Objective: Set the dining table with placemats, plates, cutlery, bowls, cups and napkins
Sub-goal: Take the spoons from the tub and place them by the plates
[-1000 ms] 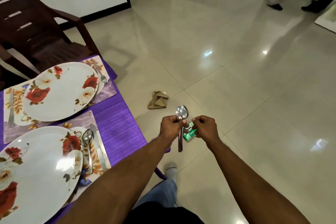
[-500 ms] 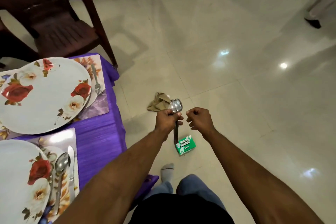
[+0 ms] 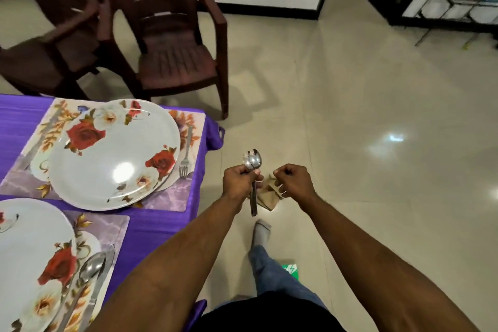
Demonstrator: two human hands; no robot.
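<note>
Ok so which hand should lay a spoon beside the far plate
Left, probably. The left hand already grips the spoons and is nearer the far plate; the right hand is curled and holds nothing.

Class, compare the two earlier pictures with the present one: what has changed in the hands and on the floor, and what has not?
The right hand let go of the green packet, which dropped to the floor and now lies beside the person's leg; that hand is curled and holds nothing. The person has walked on along the table. The left hand still grips the spoons. The brown napkin stays on the floor.
</note>
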